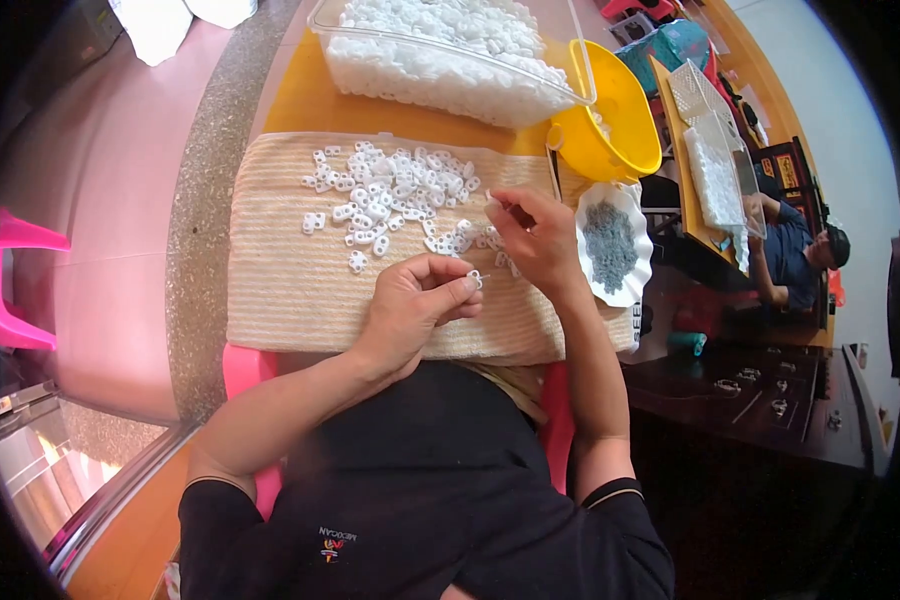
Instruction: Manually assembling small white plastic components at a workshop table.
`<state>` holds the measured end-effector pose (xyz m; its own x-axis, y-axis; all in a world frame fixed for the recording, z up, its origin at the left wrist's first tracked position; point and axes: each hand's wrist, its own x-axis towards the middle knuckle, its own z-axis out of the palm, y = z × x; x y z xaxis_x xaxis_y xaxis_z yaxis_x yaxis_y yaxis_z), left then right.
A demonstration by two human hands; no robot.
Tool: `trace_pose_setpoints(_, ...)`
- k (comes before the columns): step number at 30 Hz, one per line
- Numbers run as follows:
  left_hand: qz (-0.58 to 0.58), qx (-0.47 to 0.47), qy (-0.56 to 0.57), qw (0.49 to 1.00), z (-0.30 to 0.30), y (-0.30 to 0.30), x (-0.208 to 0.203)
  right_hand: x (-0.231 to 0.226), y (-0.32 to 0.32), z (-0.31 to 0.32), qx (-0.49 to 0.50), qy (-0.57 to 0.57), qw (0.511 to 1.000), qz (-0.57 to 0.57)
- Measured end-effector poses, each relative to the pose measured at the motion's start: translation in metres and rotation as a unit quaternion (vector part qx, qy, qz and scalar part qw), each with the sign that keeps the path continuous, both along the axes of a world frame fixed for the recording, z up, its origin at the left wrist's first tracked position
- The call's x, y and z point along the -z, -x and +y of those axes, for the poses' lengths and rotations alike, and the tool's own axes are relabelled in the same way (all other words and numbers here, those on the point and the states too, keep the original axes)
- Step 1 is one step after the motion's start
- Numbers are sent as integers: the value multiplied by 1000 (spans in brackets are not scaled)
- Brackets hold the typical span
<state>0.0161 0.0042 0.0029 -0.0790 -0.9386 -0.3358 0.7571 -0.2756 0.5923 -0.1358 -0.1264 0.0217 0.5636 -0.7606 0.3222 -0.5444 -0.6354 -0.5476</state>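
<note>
My left hand [420, 305] is closed in a pinch over the towel's near part, with a small white plastic piece [476, 278] between thumb and forefinger. A thin light pin seems to stick out of that piece. Up and to the right, my right hand [538, 235] is closed too, thumb and fingertips together. A small pale bit shows at its fingertips, too small to name. Beyond both hands lies a loose heap of white plastic pieces with holes [410, 185], spread over a striped beige towel [290, 290].
A clear bin of white pieces [450, 90] stands behind the towel, beside a yellow basket [630, 120]. A white scalloped dish [642, 250] of small grey parts sits at right. Pink stools [10, 280] are at left. Another person [805, 255] works at the far right.
</note>
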Motion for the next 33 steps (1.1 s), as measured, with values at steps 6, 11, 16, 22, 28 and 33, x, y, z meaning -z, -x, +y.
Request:
trace_pose_setpoints(6,19,-10,14,1000,-1,-1,-3,0,12,32,4,-342,918,-199)
trace_pose_setpoints(11,30,-10,20,999,-2,-3,-2,8,14,51,-45,-434,860,-264)
trace_pose_setpoints(16,26,-16,39,999,-3,-3,1,4,16,56,-53,-461,842,-274)
trace_pose_setpoints(22,31,-20,37,999,-4,-4,1,9,18,55,-83,-455,841,-280)
trace_pose_setpoints(28,23,-13,27,999,-4,-5,0,13,19,55,-73,-483,820,-298)
trace_pose_setpoints(33,22,-9,26,999,-4,-5,1,13,19,56,-69,-496,806,-314)
